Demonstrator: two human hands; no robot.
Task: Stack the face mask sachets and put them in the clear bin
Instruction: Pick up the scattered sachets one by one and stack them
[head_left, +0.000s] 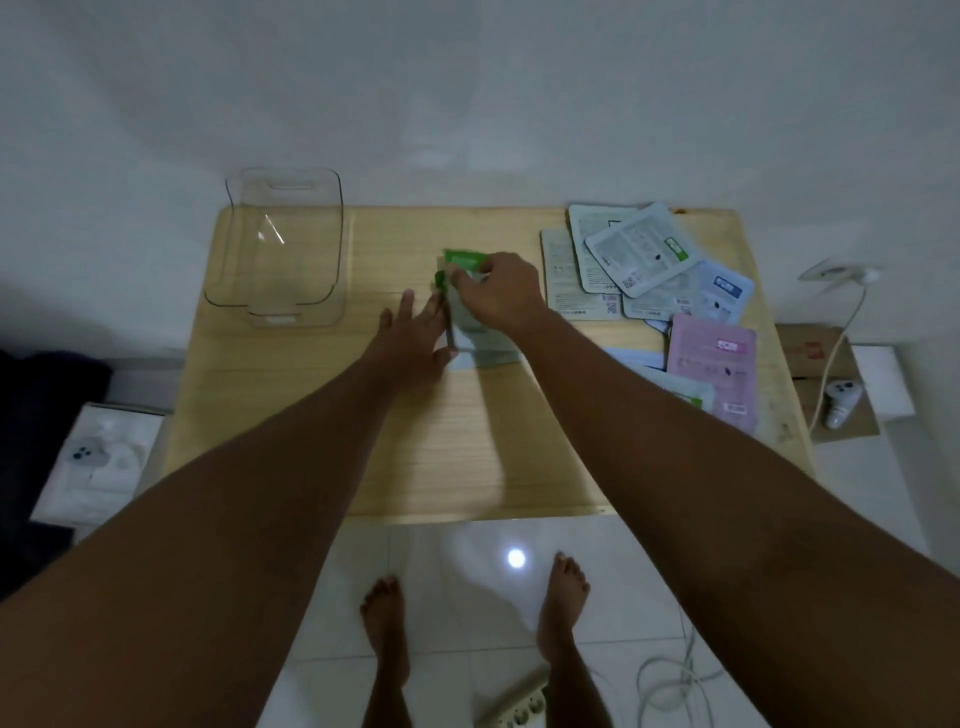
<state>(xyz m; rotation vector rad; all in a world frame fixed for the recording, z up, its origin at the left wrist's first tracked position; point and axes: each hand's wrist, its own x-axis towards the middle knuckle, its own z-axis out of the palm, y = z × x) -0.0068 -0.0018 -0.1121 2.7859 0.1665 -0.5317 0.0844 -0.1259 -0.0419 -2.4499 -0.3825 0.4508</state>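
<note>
A small stack of face mask sachets (475, 332) with green tops lies near the middle of the wooden table (447, 457). My right hand (501, 293) grips the stack's top end from above. My left hand (415, 335) presses flat against the stack's left edge, fingers spread, thumb under its near corner. The clear bin (283, 249) stands empty at the table's far left corner. A loose pile of sachets (639, 260) lies at the far right, with a pink sachet (719, 364) nearer me.
The table backs onto a white wall. On the floor to the left is a white box with a controller (88, 457). To the right lie a cardboard piece with another controller (839, 402) and a cable. A power strip (519, 712) lies near my bare feet.
</note>
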